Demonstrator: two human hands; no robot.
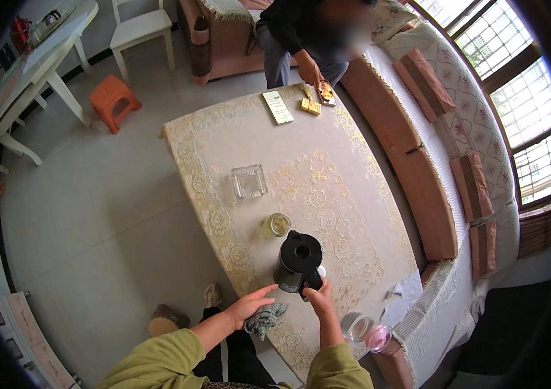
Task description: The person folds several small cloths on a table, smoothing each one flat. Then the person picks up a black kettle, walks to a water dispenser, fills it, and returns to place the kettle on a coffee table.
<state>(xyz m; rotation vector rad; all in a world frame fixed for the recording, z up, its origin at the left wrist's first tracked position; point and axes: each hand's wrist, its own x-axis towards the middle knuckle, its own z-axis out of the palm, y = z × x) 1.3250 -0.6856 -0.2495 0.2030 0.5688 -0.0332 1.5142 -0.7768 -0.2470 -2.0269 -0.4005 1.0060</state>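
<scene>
My right hand [320,297] is closed round the handle of a black kettle [302,251]. The kettle's lid is shut, and its spout points toward a glass cup [278,225] holding pale yellowish contents. Whether liquid is flowing cannot be made out. Just left of the kettle's lower part, my left hand [249,307] holds a crumpled grey-green cloth [265,319], its index finger stretched toward the kettle. Past the cup sits a square clear glass ashtray [248,181].
A patterned tablecloth covers the table [256,139]. Across it, a person's hand [309,69] touches a dark, orange-marked item [326,93], near yellow boxes [310,106] and a white phone [278,107]. A clear jar with a pink lid [378,338] lies right. An orange stool [114,102] stands left.
</scene>
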